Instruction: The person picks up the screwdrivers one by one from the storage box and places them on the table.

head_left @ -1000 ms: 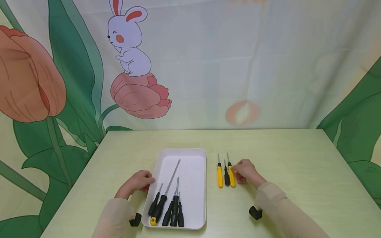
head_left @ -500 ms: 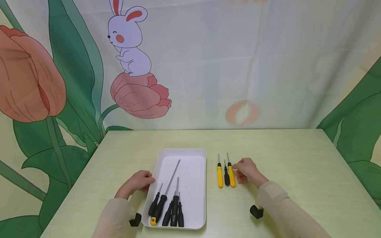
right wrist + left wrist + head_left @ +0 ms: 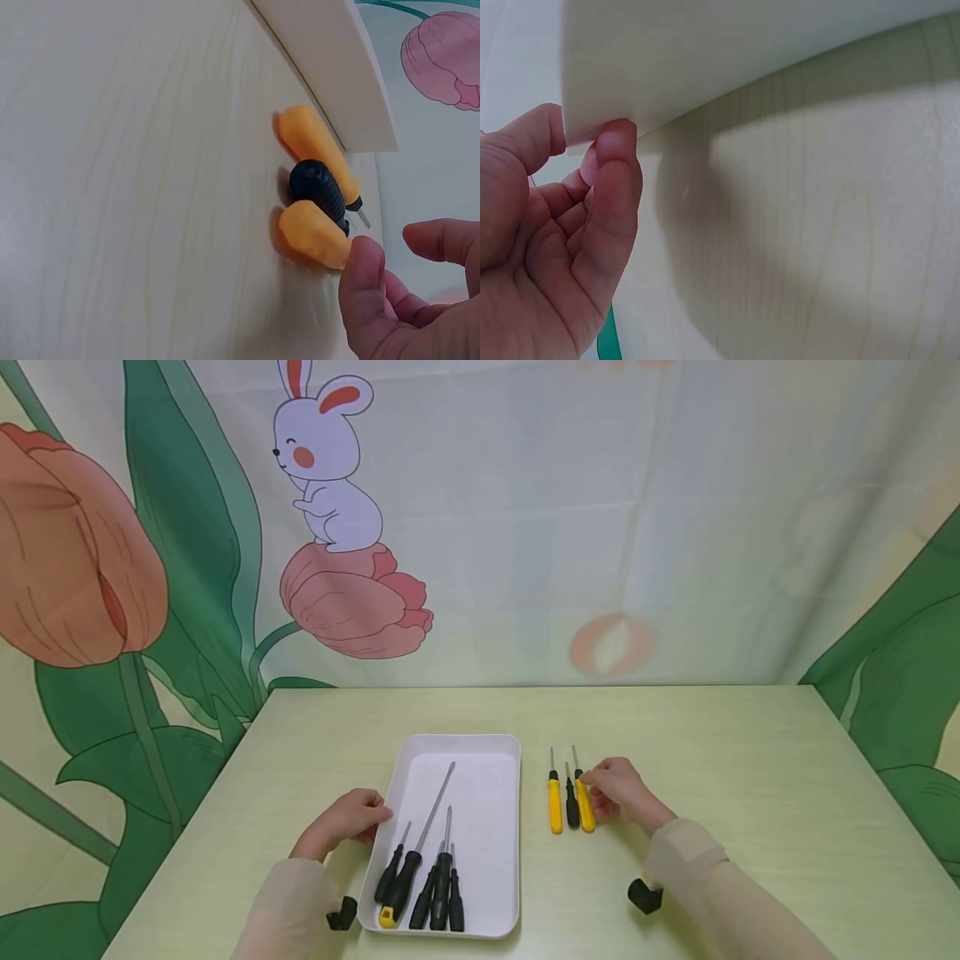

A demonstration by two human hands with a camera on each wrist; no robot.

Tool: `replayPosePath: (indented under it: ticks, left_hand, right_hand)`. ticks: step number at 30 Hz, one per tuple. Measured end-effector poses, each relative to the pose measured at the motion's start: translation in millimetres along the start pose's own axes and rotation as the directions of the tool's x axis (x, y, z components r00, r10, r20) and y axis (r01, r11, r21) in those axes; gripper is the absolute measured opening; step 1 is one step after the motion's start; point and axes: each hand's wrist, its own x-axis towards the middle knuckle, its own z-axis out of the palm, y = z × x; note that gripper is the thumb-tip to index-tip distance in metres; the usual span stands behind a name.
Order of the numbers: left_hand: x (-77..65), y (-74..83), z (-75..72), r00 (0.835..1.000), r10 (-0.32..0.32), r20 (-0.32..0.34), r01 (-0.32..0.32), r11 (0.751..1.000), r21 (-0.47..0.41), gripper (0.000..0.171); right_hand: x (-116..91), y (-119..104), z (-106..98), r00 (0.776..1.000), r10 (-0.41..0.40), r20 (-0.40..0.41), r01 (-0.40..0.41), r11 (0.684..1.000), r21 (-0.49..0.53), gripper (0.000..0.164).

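My left hand (image 3: 351, 817) pinches the left rim of a white tray (image 3: 491, 827) between thumb and fingers; the left wrist view shows the tray wall (image 3: 660, 67) caught between them. Several black-handled screwdrivers (image 3: 440, 893) lie in the tray's near half, one with a yellow handle end (image 3: 387, 917). On the table right of the tray, three screwdrivers stand in a row, tips pointing away: a yellow one (image 3: 555, 806), a shorter black one (image 3: 572, 806) and another yellow one (image 3: 585, 810). My right hand (image 3: 618, 787) is beside the rightmost, a fingertip at its handle (image 3: 311, 234), thumb apart.
The pale wooden table (image 3: 750, 777) reaches back to a printed curtain (image 3: 487, 568) with a rabbit and tulips. Black wrist mounts (image 3: 645, 896) hang under both sleeves. The tray's right wall stands close to the left yellow screwdriver.
My right hand drew slightly right from the rightmost yellow screwdriver, then came back against its handle. The left hand, tray and screwdrivers have stayed in place.
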Motion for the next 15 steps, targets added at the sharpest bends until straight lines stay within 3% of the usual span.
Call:
replayPosePath:
  ticks: [15]
  left_hand:
    - [2.2, -0.5, 0.2, 1.0, -0.01, 0.005, 0.01, 1.0, 0.01, 0.013]
  right_hand:
    - [-10.0, -6.5, 8.7, 0.998, -0.03, 0.051, 0.029, 0.999, 0.02, 0.027]
